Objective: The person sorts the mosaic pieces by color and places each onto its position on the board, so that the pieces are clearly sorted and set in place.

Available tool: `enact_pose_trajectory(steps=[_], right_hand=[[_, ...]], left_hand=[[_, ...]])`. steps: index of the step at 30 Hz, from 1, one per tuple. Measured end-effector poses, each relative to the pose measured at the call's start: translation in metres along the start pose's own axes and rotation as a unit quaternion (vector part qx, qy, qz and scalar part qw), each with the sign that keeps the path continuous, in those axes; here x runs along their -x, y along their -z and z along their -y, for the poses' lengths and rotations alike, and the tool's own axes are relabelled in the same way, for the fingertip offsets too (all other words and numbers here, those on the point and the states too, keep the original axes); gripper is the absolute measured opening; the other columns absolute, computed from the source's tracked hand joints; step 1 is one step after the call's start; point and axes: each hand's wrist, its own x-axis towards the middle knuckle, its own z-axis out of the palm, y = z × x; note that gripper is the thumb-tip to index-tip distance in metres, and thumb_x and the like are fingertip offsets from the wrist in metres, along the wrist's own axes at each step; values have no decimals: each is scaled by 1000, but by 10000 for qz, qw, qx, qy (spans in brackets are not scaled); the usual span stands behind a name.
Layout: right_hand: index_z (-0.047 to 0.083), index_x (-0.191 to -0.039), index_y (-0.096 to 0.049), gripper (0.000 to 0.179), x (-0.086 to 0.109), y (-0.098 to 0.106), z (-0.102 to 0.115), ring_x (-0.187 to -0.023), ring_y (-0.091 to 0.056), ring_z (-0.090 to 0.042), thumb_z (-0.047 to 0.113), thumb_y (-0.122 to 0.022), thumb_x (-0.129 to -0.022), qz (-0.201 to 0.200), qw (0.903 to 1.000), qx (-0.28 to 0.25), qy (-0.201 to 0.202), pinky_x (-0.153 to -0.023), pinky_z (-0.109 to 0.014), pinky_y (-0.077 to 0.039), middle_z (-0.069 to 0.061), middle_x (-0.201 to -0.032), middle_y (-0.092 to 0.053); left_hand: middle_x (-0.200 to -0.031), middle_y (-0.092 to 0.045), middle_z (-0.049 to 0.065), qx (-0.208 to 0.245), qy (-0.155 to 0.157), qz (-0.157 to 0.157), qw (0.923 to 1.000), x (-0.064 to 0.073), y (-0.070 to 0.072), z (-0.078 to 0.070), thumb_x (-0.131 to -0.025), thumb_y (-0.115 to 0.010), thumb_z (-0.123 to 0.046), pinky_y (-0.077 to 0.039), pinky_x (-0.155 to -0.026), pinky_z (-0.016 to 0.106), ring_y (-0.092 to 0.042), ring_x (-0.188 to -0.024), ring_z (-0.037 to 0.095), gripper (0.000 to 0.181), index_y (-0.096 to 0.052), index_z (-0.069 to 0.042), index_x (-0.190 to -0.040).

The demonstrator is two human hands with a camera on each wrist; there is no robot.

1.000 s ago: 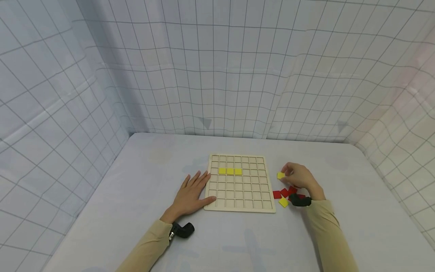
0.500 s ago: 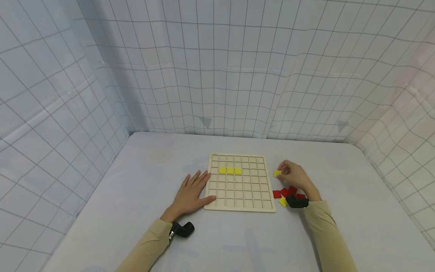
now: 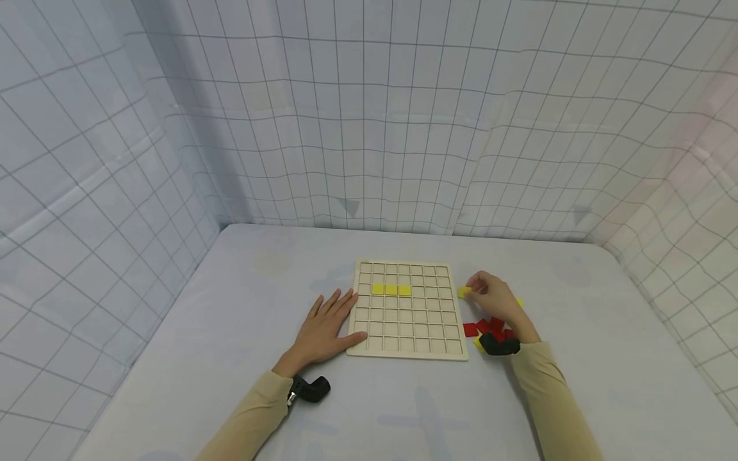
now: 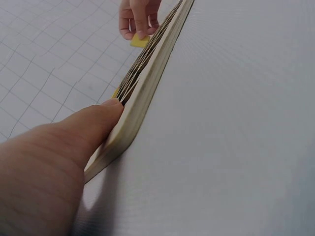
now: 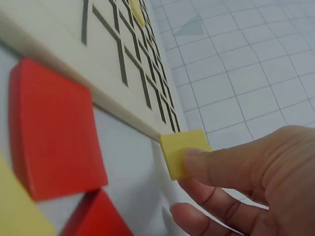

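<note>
My right hand (image 3: 493,298) pinches a yellow square tile (image 5: 183,151) between thumb and fingers, just off the right edge of the wooden grid board (image 3: 406,325). The left hand (image 3: 323,331) lies with fingers spread at the board's left side, its thumb (image 4: 101,118) resting on the near left corner. Three yellow tiles (image 3: 391,290) sit side by side in one row of the board's upper part. Beneath the right wrist lie several red tiles (image 5: 59,130), with a yellow tile (image 5: 19,206) near them.
The board and tiles are on a white table (image 3: 277,275). White grid-patterned cloth (image 3: 380,128) rises behind the table and along both sides. A bit of another yellow tile (image 3: 520,302) peeks out behind the right hand. Each wrist wears a black camera (image 3: 499,344).
My right hand has moved left with the yellow tile, closer to the board's right edge. The left hand and the three tiles in the board have stayed put.
</note>
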Motion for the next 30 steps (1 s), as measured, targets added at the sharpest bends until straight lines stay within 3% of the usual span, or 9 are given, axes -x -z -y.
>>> enact_pose_trajectory(steps=[6,14,30], right_hand=[[3,-96,-58,13,-1,-3,10,-82,-57,-26,8,-66,-86,-131,9995,-275,106,-64,-30,-44,-11,-91,-61],[2,-93,-61,14,-4,-16,24,-76,-59,-21,9,-70,-85,-25,9956,-845,400,-64,-30,-45,-8,-87,-63],[3,-91,-64,12,-13,-41,48,-76,-60,-17,8,-72,-84,101,9932,-828,810,-70,-33,-47,-3,-82,-64]], left_hand=[[-156,-20,2,-7,-11,-15,10000,-1,1,0,-89,-49,-62,0,-113,46,-9,-143,22,84,-23,-13,-152],[-155,-22,4,30,-104,-123,9999,1,2,-2,-89,-52,-59,-3,-112,49,-12,-142,25,84,-25,-11,-152],[-155,-23,4,-18,-84,-102,9999,2,1,-2,-88,-52,-59,-3,-112,48,-12,-142,25,84,-25,-12,-152]])
